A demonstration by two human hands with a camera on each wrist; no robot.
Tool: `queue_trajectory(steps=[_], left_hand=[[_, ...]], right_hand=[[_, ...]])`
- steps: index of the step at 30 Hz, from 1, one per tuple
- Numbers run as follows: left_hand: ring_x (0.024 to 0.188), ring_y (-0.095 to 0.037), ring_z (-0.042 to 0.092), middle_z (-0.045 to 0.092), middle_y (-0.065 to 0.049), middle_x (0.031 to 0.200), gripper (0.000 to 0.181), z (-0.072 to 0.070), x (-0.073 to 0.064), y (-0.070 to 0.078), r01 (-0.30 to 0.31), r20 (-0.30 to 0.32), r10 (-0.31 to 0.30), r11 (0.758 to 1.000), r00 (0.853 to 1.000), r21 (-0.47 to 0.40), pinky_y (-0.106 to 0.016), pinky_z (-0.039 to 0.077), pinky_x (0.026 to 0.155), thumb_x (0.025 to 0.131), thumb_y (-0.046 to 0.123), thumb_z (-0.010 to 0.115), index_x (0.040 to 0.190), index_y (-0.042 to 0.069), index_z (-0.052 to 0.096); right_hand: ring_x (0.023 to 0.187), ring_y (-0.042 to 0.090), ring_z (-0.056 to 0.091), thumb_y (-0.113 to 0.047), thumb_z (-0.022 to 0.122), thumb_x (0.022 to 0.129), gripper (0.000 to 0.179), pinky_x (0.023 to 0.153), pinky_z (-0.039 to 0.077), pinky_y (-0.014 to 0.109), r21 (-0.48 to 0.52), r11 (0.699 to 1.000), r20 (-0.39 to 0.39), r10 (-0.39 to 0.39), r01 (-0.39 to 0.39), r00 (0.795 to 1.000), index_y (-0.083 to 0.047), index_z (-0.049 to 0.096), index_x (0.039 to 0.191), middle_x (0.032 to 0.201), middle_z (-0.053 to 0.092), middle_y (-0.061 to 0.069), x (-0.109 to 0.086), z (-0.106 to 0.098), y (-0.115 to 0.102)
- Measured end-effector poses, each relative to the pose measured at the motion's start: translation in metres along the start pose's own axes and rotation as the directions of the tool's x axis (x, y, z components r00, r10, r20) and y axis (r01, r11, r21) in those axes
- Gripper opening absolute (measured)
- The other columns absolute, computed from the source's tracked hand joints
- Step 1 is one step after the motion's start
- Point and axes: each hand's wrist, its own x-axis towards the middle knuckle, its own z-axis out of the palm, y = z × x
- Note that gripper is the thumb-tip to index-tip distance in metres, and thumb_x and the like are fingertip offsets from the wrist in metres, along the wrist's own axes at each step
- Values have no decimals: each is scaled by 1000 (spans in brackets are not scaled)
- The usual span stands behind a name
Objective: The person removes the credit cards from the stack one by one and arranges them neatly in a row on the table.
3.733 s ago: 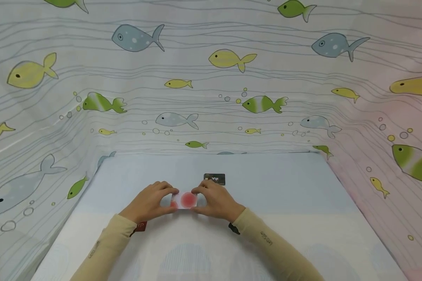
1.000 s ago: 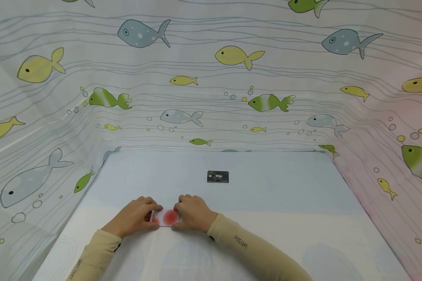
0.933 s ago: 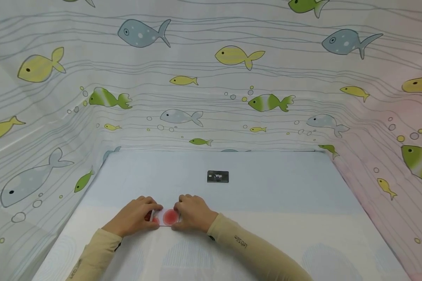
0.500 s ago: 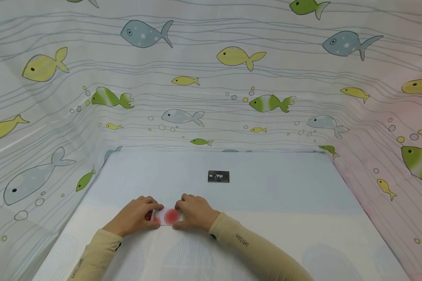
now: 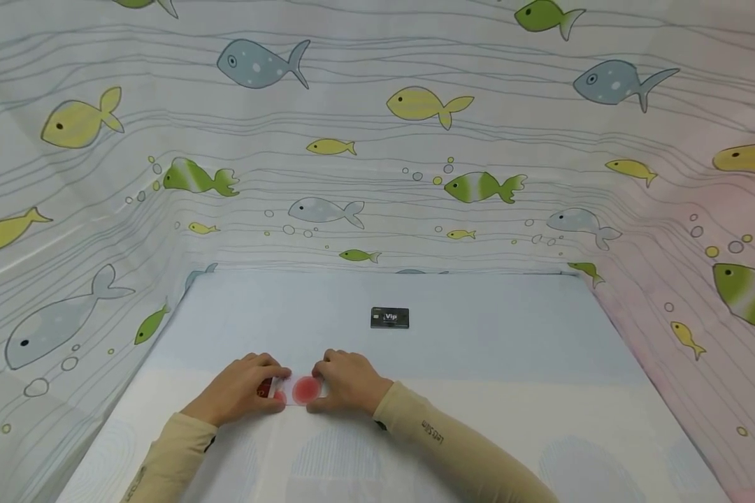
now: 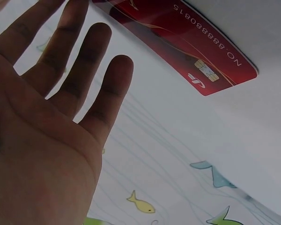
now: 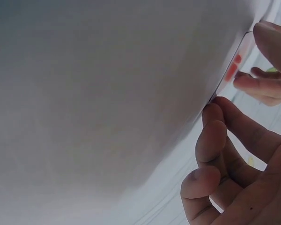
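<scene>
White rectangular card with red circles (image 5: 306, 390) lies on the pale tabletop (image 5: 478, 419); your left hand (image 5: 242, 391) pinches its left end, your right hand (image 5: 350, 381) its right end. A glossy red rectangular card (image 6: 196, 47) shows just left of it, partly hidden.

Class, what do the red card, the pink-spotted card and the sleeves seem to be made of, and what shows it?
Red card: likely smooth plastic; chip patch, rounded corner.
Pink-spotted card: smooth plastic or coated cardboard, unclear which; thin, straight edge.
Sleeves: probably matte stretch fabric; fitted, no shine.
</scene>
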Motion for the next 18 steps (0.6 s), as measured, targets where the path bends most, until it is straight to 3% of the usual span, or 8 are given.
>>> queue_trajectory(steps=[18], left_hand=[[98, -20, 60, 67, 4, 106, 44, 2, -3, 1, -20, -39, 20, 1000, 999, 5, -47, 50, 85, 78, 35, 87, 115, 16, 74]], right_hand=[[82, 7, 58, -63, 73, 83, 52, 69, 48, 23, 6, 1000, 5, -19, 19, 1000, -22, 72, 116, 101, 62, -6, -3, -3, 1]])
